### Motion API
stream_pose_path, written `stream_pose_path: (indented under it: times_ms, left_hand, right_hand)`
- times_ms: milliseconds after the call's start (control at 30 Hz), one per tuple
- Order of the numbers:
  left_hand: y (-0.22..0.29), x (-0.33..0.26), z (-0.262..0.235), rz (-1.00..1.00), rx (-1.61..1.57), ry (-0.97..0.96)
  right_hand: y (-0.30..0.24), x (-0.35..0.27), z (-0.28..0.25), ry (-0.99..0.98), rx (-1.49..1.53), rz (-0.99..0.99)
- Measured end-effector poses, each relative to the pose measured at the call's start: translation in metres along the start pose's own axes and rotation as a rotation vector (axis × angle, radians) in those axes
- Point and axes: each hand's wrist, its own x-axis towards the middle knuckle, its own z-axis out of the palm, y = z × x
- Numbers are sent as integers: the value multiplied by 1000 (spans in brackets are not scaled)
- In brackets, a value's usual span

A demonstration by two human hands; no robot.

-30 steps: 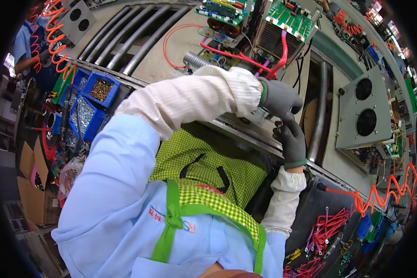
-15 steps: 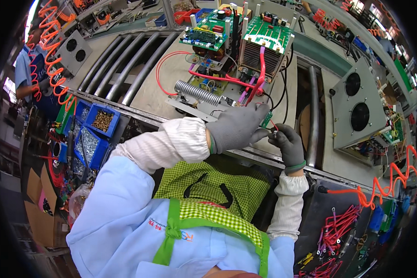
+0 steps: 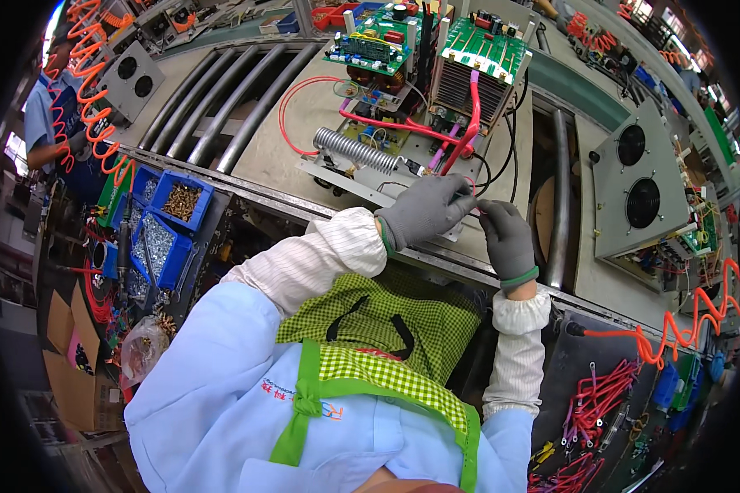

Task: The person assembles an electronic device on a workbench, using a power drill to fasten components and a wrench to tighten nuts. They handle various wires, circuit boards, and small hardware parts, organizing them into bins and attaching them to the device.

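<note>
Both hands wear grey gloves and meet over the front edge of an open electronic assembly. My left hand (image 3: 427, 212) is closed, its fingertips pinched together; what they grip is hidden. Close against it, my right hand (image 3: 508, 240) pinches a thin red wire (image 3: 473, 186) by its end. Beyond the hands lies a metal base plate (image 3: 349, 183) with a large coiled spring-like part (image 3: 353, 150). Behind that stand a green circuit board (image 3: 374, 45) and a finned heat sink (image 3: 473, 94) under another green board. A thick red cable (image 3: 475, 107) runs down from the heat sink.
Metal rollers (image 3: 238, 115) lie left of the assembly. A grey panel with two fans (image 3: 637, 181) stands at right. Blue bins of screws (image 3: 181, 205) sit at left, red cables (image 3: 596, 403) at lower right. Another person (image 3: 49, 115) is at far left.
My hands have drawn closer together, the right one moving slightly up. A small green board that showed beside my left fingers is now hidden. The view has shifted a little.
</note>
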Motion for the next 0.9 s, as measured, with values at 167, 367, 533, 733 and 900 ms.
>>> stream_pose_path:
  times_ms: [167,367,533,733,900]
  left_hand:
    - [-17,-4,13,71,33,-13]
    - [0,2,24,-373,-994,-82]
    - [-2,6,43,-354,-1118,20]
    - [-7,-7,36,-137,-471,17]
    - [-22,-46,4,44,5,195]
  right_hand:
    - [3,4,7,85,-246,-110]
    - [19,0,20,76,-108,-5]
    - [39,9,41,-101,594,313]
    - [59,10,75,-101,774,187]
    - [43,21,76,-137,975,391]
